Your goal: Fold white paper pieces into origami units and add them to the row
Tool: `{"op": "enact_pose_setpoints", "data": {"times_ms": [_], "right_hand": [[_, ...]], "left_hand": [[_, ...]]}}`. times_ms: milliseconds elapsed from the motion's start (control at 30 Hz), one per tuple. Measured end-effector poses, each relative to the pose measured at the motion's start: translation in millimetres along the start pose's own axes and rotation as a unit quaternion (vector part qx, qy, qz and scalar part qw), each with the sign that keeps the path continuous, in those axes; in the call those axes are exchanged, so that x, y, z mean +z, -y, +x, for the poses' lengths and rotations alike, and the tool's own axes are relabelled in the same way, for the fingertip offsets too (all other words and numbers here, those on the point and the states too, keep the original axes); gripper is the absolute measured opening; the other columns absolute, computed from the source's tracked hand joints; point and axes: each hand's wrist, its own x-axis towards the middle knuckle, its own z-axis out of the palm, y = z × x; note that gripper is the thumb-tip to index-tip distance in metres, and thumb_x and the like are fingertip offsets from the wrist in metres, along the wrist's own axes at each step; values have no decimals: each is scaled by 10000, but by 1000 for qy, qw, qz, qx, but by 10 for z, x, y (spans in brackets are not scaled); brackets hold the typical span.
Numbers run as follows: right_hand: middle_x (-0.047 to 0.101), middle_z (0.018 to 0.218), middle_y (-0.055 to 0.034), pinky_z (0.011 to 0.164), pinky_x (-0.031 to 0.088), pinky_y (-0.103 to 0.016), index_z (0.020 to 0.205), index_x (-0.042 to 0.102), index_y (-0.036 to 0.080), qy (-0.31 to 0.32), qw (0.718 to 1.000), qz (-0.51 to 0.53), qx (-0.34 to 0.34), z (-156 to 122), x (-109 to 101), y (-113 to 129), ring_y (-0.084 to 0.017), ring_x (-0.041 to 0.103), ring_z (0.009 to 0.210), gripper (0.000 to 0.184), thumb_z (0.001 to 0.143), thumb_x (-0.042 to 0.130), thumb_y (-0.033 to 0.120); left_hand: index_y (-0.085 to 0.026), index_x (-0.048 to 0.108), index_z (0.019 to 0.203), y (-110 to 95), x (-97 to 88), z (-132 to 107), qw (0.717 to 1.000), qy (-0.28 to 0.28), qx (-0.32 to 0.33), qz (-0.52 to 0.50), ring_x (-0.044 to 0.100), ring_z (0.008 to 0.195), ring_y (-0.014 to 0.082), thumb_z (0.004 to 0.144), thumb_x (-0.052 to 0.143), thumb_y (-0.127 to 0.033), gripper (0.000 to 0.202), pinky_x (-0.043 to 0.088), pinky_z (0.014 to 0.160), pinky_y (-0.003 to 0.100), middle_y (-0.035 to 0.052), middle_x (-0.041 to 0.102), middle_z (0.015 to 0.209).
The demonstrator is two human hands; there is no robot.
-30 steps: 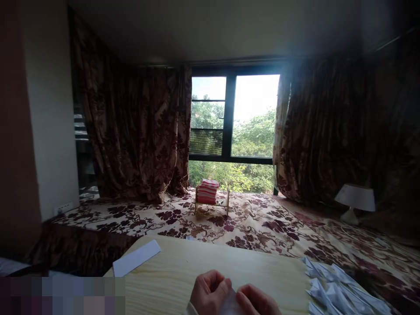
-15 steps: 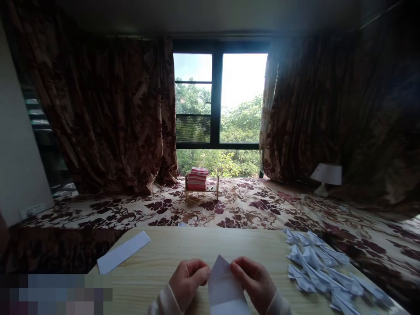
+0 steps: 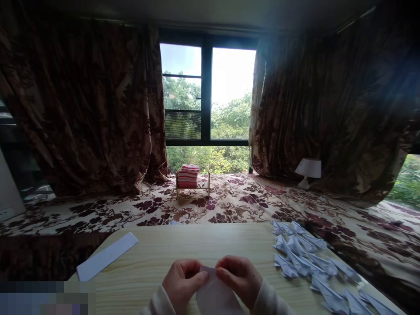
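Between my hands is a partly folded sheet of white paper [image 3: 217, 297], its lower part cut off by the frame's bottom edge. My left hand [image 3: 185, 280] pinches its upper left edge between thumb and fingers. At the upper right edge, my right hand [image 3: 240, 276] grips the same sheet, thumb on top. The paper's top end looks blunt between the fingertips. Several folded white paper pieces [image 3: 297, 258] with pointed ends lie in rows on the table's right side. A flat white paper strip [image 3: 108, 256] rests at the left.
The pale wooden table [image 3: 157, 245] stands before a ledge covered in floral cloth [image 3: 236, 201]. On the ledge are a small rack [image 3: 203, 186] with folded pink-striped cloths [image 3: 188, 176] and a white lamp [image 3: 308, 170]. A blurred patch covers the lower left corner.
The paper's pointed top no longer shows; its upper end is now blunt, and both hands have come closer together over it. The view has turned slightly right.
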Motion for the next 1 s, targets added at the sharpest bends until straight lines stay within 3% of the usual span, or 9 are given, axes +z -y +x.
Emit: {"op": "enact_pose_setpoints", "data": {"times_ms": [133, 267, 367, 433, 567, 667, 800, 1000], "right_hand": [[524, 531, 15, 439, 303, -204, 654, 616, 117, 25, 997, 60, 38, -7, -138, 36, -85, 430, 471, 448, 551, 710, 542], [540, 519, 12, 451, 333, -208, 632, 614, 123, -79, 994, 73, 25, 22, -214, 135, -86, 440, 469, 388, 568, 732, 487], [580, 590, -7, 462, 375, -217, 756, 639, 133, -113, 988, 106, 9, 33, -142, 174, -104, 475, 508, 416, 573, 726, 496], [576, 590, -12, 435, 388, -214, 805, 639, 128, -98, 989, 110, 23, 22, -65, 156, -107, 480, 502, 454, 585, 707, 520], [516, 489, 4, 368, 338, -192, 601, 596, 109, -43, 995, 76, 56, -8, 38, 67, -76, 430, 417, 442, 603, 674, 545], [489, 459, 22, 366, 305, -191, 570, 574, 114, -43, 996, 67, 44, -14, 43, 42, -61, 397, 392, 435, 609, 670, 537], [485, 464, 26, 384, 308, -198, 577, 566, 120, -52, 995, 67, 43, -11, 28, 69, -61, 396, 398, 439, 611, 665, 546], [492, 476, 6, 396, 313, -213, 549, 558, 122, -8, 997, 49, 56, -9, 44, 39, -75, 414, 408, 490, 644, 604, 601]], "left_hand": [[-136, 580, 650, 40, -1, 16, 998, -39, -34, -45, 430, 421, 64, 574, 718, -431, 334, 346, 450, 201, -42, 539, 485], [-131, 564, 573, 51, 115, -45, 995, -12, -67, -70, 477, 362, 82, 473, 781, -311, 299, 343, 385, 196, -10, 584, 463], [-91, 629, 580, 35, 183, -67, 994, -13, -71, -83, 471, 344, 70, 461, 792, -265, 266, 339, 374, 180, 11, 588, 427], [-103, 652, 621, 22, 191, -63, 991, -48, -66, -105, 490, 377, 64, 498, 781, -311, 273, 384, 420, 171, -12, 572, 410], [-138, 659, 668, 15, 190, -59, 982, -105, -69, -141, 536, 443, 83, 472, 793, -382, 340, 468, 502, 217, -14, 617, 499], [-119, 675, 647, 30, 207, -65, 982, -113, -61, -138, 517, 417, 88, 431, 803, -414, 387, 457, 468, 220, 1, 601, 476], [-104, 708, 654, 50, 199, -57, 986, -124, -33, -108, 459, 392, 67, 506, 751, -476, 403, 397, 426, 184, -12, 540, 421], [-123, 730, 671, 44, 239, -73, 987, -143, 32, -58, 495, 528, 108, 577, 720, -438, 329, 411, 521, 202, 27, 633, 546]]}}
